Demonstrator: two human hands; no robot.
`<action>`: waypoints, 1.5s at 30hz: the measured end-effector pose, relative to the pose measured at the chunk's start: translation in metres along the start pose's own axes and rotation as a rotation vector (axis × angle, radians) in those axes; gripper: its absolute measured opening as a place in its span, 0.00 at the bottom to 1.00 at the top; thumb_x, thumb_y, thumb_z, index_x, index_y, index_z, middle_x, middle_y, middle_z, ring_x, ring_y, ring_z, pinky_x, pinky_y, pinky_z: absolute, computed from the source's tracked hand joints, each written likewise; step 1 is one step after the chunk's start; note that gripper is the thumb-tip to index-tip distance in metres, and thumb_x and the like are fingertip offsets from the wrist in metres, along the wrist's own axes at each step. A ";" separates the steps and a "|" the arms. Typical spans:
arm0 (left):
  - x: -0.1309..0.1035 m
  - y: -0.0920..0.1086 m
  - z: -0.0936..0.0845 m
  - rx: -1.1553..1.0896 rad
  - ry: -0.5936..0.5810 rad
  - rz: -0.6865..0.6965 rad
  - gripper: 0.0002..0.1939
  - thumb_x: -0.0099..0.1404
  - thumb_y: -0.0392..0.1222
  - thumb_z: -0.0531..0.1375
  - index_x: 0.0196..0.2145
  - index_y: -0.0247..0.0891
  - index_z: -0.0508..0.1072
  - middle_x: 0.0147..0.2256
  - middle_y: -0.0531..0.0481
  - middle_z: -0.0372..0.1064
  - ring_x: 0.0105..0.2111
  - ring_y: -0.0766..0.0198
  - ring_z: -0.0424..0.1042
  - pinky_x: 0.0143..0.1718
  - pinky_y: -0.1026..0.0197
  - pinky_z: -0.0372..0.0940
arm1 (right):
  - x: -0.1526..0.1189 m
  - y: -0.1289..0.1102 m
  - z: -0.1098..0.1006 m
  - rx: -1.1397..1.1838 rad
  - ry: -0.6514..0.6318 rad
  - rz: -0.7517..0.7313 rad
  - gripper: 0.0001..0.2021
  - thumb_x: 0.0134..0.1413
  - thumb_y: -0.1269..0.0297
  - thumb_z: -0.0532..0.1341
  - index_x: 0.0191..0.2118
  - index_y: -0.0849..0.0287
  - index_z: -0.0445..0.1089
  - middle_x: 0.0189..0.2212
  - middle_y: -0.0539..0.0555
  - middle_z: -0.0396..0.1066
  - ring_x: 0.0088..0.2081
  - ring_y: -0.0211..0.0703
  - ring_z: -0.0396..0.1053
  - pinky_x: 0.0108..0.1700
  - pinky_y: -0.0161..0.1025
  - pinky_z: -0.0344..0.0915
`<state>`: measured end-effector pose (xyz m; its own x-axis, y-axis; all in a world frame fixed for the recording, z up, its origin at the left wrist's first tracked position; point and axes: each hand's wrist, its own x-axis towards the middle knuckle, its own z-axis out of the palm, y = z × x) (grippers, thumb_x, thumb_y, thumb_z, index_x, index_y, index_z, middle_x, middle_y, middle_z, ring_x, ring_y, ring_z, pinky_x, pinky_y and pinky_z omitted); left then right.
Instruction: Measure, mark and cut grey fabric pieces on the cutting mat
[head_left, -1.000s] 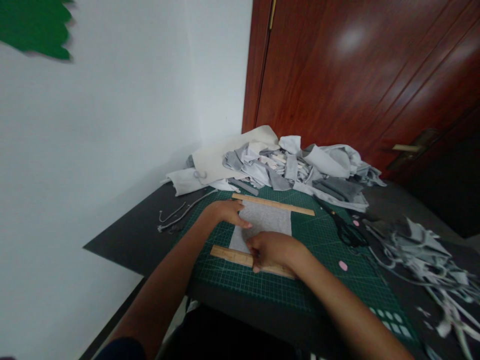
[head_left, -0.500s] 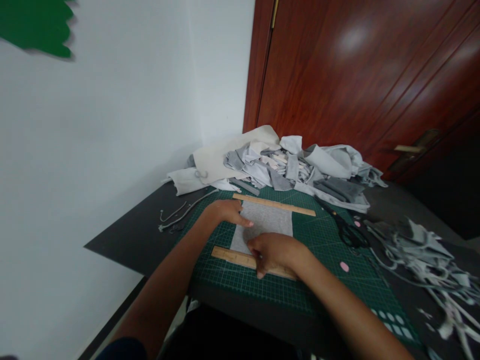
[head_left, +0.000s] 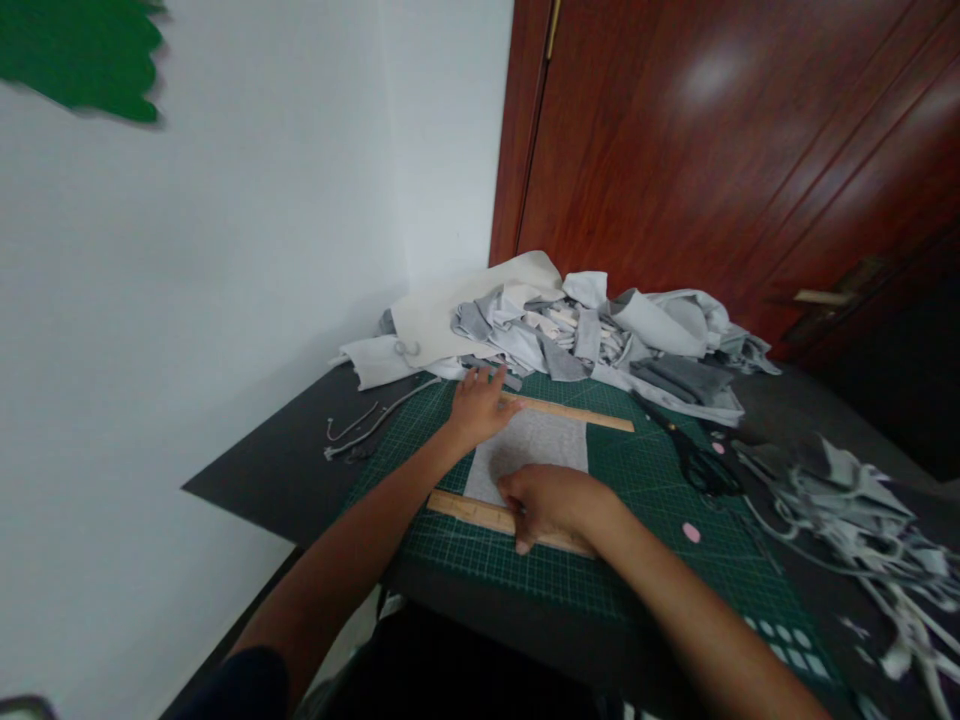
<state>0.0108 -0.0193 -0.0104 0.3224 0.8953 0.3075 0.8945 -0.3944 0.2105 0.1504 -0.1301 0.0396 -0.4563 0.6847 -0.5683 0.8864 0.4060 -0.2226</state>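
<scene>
A grey cloth piece (head_left: 544, 440) lies flat on the green cutting mat (head_left: 622, 480). Along its far edge runs one wooden ruler (head_left: 581, 411), and another wooden ruler (head_left: 472, 509) lies along its near edge. My left hand (head_left: 482, 403) rests at the left end of the far ruler, fingers spread. Over the near ruler, my right hand (head_left: 551, 503) is closed with fingertips on the ruler and the cloth's lower edge; its palm hides part of both.
Black scissors (head_left: 701, 465) lie on the mat's right side near a pink disc (head_left: 691, 533). Behind is a heap of grey and white fabric (head_left: 555, 330). Fabric scraps (head_left: 847, 510) lie at the right, cords (head_left: 367, 432) at the left.
My left hand has moved from the cloth's left edge up to the far ruler, and its fingers have spread. My right hand has stayed on the near ruler.
</scene>
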 end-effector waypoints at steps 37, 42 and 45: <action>0.002 -0.004 0.041 0.008 -0.255 0.517 0.39 0.71 0.71 0.48 0.70 0.48 0.58 0.73 0.45 0.48 0.72 0.42 0.45 0.70 0.39 0.39 | 0.004 0.012 0.002 0.105 -0.052 0.008 0.21 0.36 0.67 0.78 0.39 0.56 0.73 0.30 0.45 0.70 0.31 0.41 0.67 0.29 0.35 0.51; 0.003 -0.004 0.038 0.001 -0.278 0.521 0.38 0.71 0.70 0.49 0.71 0.48 0.58 0.73 0.45 0.48 0.72 0.42 0.44 0.70 0.39 0.39 | 0.003 0.010 0.001 0.077 -0.051 0.003 0.21 0.37 0.65 0.78 0.40 0.56 0.75 0.31 0.46 0.72 0.32 0.43 0.68 0.31 0.35 0.52; 0.003 -0.003 0.034 0.015 -0.302 0.521 0.39 0.72 0.69 0.49 0.71 0.47 0.57 0.73 0.44 0.47 0.73 0.42 0.43 0.70 0.39 0.38 | 0.003 0.008 0.002 0.070 -0.035 0.008 0.21 0.38 0.63 0.78 0.41 0.56 0.75 0.31 0.47 0.73 0.32 0.44 0.69 0.30 0.36 0.53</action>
<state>0.0197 -0.0082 -0.0415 0.7910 0.6053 0.0888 0.5989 -0.7958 0.0897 0.1562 -0.1259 0.0350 -0.4472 0.6658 -0.5972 0.8939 0.3566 -0.2717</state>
